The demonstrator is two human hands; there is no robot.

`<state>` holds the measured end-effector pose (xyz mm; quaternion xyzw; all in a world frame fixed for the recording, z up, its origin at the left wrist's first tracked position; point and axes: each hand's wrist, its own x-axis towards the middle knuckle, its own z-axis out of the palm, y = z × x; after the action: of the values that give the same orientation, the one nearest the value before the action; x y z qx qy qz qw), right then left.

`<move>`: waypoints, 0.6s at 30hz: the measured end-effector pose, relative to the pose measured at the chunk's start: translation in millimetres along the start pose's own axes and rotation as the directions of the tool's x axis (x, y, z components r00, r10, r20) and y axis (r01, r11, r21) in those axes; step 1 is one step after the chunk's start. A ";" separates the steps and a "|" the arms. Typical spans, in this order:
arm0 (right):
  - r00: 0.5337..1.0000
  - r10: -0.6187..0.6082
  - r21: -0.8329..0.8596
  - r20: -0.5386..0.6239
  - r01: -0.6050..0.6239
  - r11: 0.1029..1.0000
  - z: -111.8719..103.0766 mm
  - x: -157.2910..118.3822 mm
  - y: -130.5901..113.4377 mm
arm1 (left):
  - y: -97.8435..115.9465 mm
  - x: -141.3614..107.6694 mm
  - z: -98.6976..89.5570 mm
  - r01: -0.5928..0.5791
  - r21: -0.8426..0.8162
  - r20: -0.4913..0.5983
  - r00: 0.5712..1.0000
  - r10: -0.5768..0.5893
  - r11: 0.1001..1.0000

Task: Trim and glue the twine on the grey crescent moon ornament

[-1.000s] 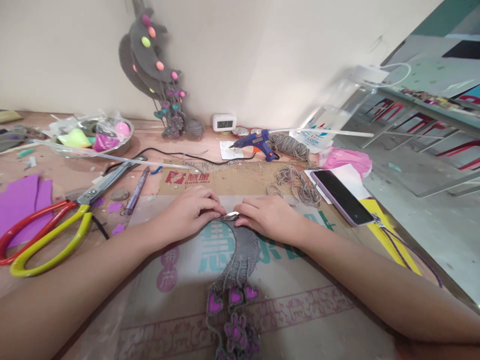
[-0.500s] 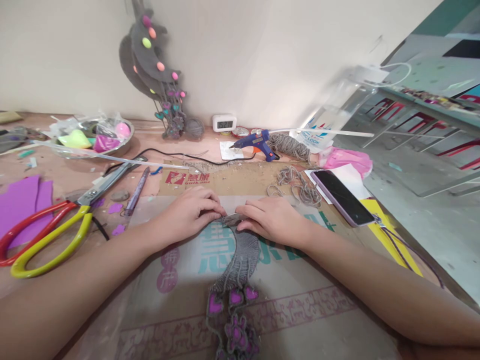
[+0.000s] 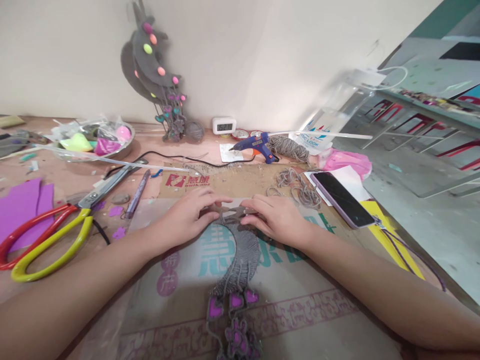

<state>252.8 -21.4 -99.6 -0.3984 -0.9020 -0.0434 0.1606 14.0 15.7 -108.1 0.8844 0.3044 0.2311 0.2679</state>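
Note:
A grey yarn-wrapped crescent point(image 3: 245, 255) lies on the plastic-covered cardboard, with purple hearts point(image 3: 236, 300) and a purple flower point(image 3: 238, 337) hanging on grey cords from its lower end. My left hand point(image 3: 191, 212) is at the crescent's upper left tip, thumb and index finger apart, with nothing visible between them. On the other side of that tip, my right hand point(image 3: 275, 217) has its fingers curled. A small, thin, pale thing shows between its thumb and index finger, mostly hidden, so its kind is unclear.
Large scissors point(image 3: 84, 210) with red and yellow handles lie at left near purple sheets point(image 3: 28, 207). Behind are a metal bowl point(image 3: 125, 150), a blue glue gun point(image 3: 258, 145), a digital clock point(image 3: 224, 125) and grey yarn point(image 3: 288, 147). A phone point(image 3: 343, 200) is at right.
My left thumb and index finger have come off the crescent's tip and spread apart. My right hand has shifted slightly right, away from the left fingers. The crescent stays in place.

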 end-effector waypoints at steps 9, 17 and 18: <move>0.996 0.030 -0.075 -0.082 -0.036 0.997 -3.7 2.2 -9.9 | 11.7 1.1 -3.0 0.036 0.102 -0.197 0.980 -0.015 0.994; 0.995 0.005 -0.096 -0.100 -0.015 0.995 -6.1 3.8 -14.4 | 20.8 -0.3 -6.3 0.062 0.019 -0.238 0.970 -0.055 0.998; 0.994 0.023 -0.076 -0.103 -0.031 0.997 -6.0 3.5 -13.7 | 21.0 -0.5 -9.6 0.090 0.002 -0.271 0.959 -0.086 0.996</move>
<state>242.0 -29.5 -92.1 -0.4136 -0.8849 -0.0962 0.1915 16.9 4.5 -88.1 0.8320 0.3788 0.3356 0.2273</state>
